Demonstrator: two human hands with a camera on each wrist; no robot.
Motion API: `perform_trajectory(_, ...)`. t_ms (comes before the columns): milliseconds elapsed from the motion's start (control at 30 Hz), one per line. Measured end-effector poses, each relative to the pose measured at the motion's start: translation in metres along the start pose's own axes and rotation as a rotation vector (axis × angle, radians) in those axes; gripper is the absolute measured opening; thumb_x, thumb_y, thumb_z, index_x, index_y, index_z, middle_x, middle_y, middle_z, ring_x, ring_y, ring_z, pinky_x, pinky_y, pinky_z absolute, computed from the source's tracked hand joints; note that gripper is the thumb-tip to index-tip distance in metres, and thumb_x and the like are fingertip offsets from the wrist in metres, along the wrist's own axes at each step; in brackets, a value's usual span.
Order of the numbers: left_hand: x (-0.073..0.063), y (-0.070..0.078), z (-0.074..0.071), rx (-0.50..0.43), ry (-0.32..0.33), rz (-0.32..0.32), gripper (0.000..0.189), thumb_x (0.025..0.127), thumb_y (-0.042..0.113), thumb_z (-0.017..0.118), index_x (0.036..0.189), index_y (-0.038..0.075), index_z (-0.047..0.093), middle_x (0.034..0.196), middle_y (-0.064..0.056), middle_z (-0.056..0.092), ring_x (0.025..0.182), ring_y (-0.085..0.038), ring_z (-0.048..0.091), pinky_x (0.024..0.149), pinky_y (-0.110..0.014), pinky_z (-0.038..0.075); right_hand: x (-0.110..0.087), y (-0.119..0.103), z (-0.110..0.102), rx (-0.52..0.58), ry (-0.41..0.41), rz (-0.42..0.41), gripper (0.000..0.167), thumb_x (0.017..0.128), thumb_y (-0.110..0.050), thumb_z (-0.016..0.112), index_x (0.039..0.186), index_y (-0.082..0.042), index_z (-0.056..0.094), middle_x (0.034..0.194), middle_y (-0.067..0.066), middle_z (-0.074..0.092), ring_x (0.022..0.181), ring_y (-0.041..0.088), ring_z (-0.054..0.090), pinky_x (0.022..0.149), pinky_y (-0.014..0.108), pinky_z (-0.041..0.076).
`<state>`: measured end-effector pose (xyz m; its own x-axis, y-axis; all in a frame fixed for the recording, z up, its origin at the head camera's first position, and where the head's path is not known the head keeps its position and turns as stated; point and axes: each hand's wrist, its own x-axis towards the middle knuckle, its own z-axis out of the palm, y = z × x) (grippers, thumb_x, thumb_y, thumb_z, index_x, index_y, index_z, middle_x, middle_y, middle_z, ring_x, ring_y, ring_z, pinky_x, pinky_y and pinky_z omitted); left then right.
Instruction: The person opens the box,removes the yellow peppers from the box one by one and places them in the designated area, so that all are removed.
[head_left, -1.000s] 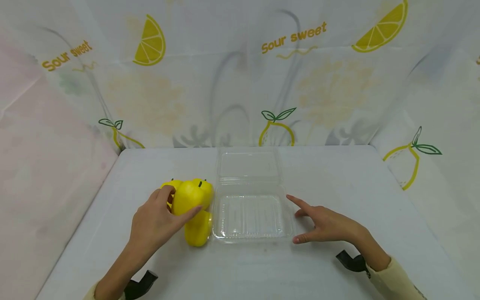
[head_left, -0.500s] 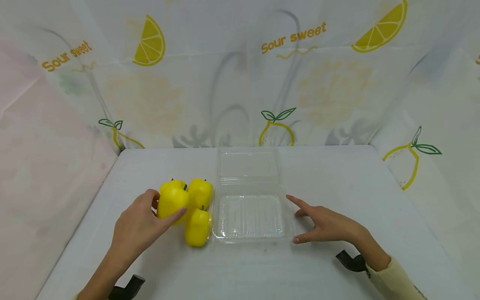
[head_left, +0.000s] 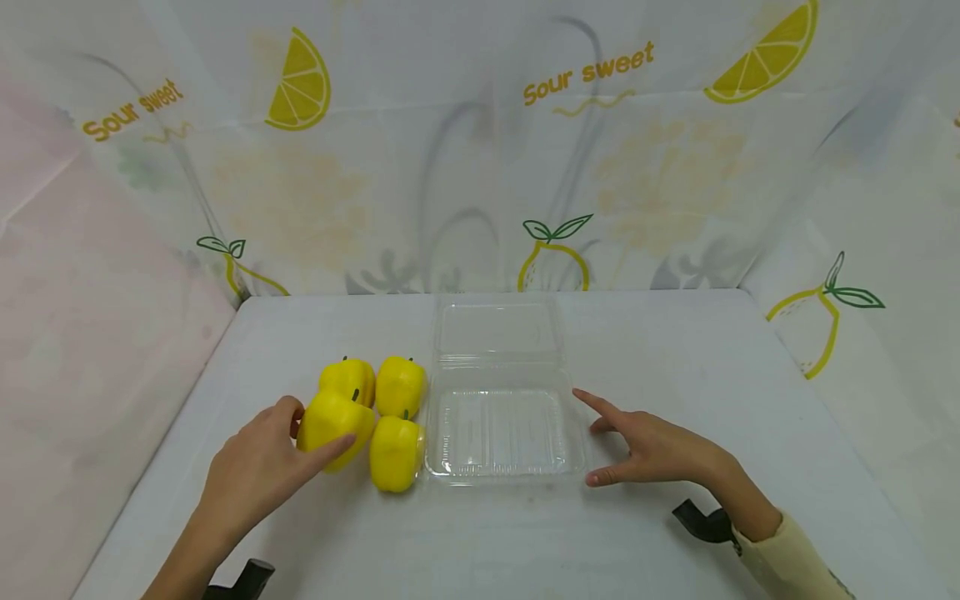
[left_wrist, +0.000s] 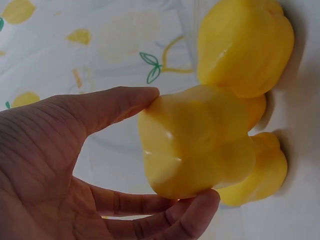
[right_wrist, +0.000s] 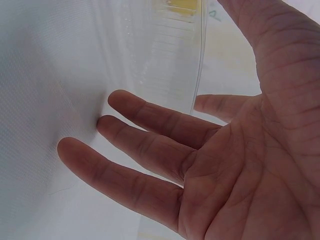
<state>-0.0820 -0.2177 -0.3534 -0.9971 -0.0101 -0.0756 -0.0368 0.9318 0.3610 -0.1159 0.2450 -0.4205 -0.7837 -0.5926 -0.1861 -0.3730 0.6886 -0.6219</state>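
Observation:
A yellow bell pepper (head_left: 332, 427) with a dark stem is held in my left hand (head_left: 258, 462), the thumb on one side and fingers on the other. The left wrist view shows the same bell pepper (left_wrist: 195, 142) pinched between thumb and fingertips. Three more yellow bell peppers stand close by: a back left one (head_left: 348, 377), a back right one (head_left: 401, 387) and a front one (head_left: 395, 454). My right hand (head_left: 652, 450) rests with relaxed, spread fingers beside the right edge of a clear plastic clamshell box (head_left: 502, 481); its fingers (right_wrist: 145, 145) hold nothing in the right wrist view.
The box's lid (head_left: 498, 329) lies folded back toward the rear edge of the white table (head_left: 510, 550). A printed cloth backdrop (head_left: 480, 167) rises behind the table and along both sides. Black wrist mounts (head_left: 703, 522) sit beneath the forearms.
My left hand has drawn its bell pepper left and toward me, off the group, so the other bell peppers show more fully. The right hand and the box have stayed in place.

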Motion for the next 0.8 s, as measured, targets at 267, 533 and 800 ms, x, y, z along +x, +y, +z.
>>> perform_trajectory(267, -0.001, -0.004, 0.0, 0.0, -0.075, -0.019, 0.072, 0.076, 0.066, 0.073, 0.096, 0.0, 0.051, 0.072, -0.004, 0.051, 0.058, -0.019, 0.046, 0.05, -0.032, 0.037, 0.0, 0.0, 0.0, 0.003, -0.001, 0.001, 0.111, 0.076, -0.065, 0.073, 0.158, -0.021, 0.013, 0.125, 0.006, 0.062, 0.119, 0.026, 0.057, 0.095, 0.051, 0.044)
perform_trajectory(533, -0.003, -0.009, 0.005, 0.032, -0.115, -0.016, 0.071, 0.075, 0.063, 0.075, 0.096, 0.0, 0.049, 0.074, -0.005, 0.05, 0.06, -0.02, 0.046, 0.051, -0.033, 0.035, 0.001, 0.001, 0.0, -0.002, -0.006, 0.007, 0.111, 0.076, -0.066, 0.072, 0.158, -0.024, 0.012, 0.125, 0.005, 0.062, 0.118, 0.025, 0.057, 0.096, 0.051, 0.044)
perform_trajectory(800, -0.001, -0.015, 0.01, 0.028, -0.131, -0.024, 0.071, 0.076, 0.06, 0.076, 0.096, -0.001, 0.047, 0.073, -0.006, 0.048, 0.06, -0.021, 0.045, 0.052, -0.033, 0.034, 0.0, 0.002, -0.001, -0.005, -0.006, 0.015, 0.11, 0.076, -0.067, 0.072, 0.158, -0.025, 0.012, 0.125, 0.004, 0.062, 0.118, 0.025, 0.057, 0.096, 0.051, 0.044)
